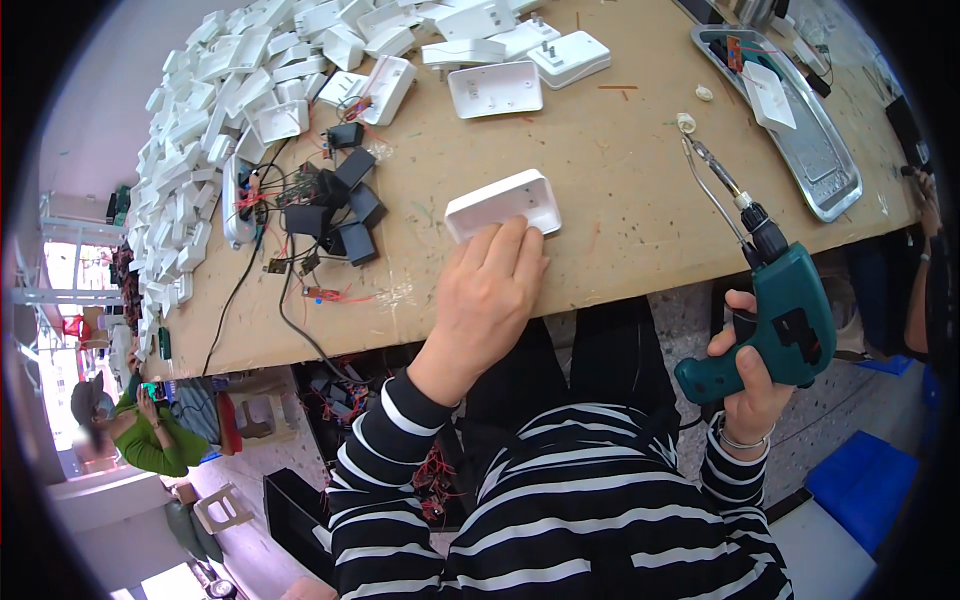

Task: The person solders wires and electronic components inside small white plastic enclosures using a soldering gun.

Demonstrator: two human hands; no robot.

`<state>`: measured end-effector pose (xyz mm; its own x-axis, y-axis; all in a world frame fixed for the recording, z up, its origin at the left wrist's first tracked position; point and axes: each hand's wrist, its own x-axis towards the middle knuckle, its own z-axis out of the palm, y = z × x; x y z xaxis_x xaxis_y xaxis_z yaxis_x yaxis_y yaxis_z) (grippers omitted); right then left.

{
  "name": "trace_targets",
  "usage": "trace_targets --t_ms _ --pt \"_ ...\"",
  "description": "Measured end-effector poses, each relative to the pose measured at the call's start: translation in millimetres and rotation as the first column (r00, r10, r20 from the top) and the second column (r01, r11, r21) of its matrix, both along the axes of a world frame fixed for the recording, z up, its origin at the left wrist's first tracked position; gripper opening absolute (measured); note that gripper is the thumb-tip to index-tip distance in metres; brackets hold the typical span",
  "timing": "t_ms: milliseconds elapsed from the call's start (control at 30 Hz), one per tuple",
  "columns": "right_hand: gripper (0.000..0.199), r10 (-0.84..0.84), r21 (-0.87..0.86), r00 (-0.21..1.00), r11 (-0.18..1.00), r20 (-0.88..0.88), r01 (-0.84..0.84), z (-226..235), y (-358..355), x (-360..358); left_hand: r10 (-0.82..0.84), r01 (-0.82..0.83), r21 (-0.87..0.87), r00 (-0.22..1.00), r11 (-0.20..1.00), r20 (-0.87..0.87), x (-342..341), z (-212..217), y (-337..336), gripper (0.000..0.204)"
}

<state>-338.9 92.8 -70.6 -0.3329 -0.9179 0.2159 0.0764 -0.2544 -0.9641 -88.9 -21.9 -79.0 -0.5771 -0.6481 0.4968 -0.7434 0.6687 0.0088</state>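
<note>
The left grip (487,290) holds an open white rectangular plastic case (497,203); right of the case, the right grip (752,388) clasps a green pistol-shaped soldering iron (786,285).

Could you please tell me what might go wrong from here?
If hot, the green soldering gun in the right hand might burn the left hand at the white casing, should it swing across. The heap of white casings could slide onto the wired black blocks nearby.
</note>
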Motion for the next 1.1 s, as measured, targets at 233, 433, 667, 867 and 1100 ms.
trace_targets --t_ms 233,433,667,867,1100 --pt "0.057 0.039 -0.004 0.999 0.999 -0.03 -0.039 3 5 5 0.036 -0.043 -0.033 0.981 0.999 -0.192 40 20 5 0.018" --pt "0.057 0.023 0.004 0.999 1.0 -0.022 -0.023 4 3 7 0.74 -0.713 0.208 0.621 0.67 -0.257 228 69 -43 0.021" --pt "0.057 0.017 0.008 0.999 1.0 -0.039 -0.016 3 1 11 0.646 -0.26 0.689 0.659 0.677 -0.386 257 80 -103 0.038" --pt "0.058 0.006 0.039 0.999 0.999 -0.042 -0.004 3 0 12 0.389 -0.241 0.453 0.882 0.858 -0.267 217 98 -130 0.026" --pt "0.059 0.02 0.083 1.0 0.996 -0.008 -0.02 3 -4 15 0.38 -0.044 0.389 0.343 0.92 -0.859 239 117 -146 0.021"
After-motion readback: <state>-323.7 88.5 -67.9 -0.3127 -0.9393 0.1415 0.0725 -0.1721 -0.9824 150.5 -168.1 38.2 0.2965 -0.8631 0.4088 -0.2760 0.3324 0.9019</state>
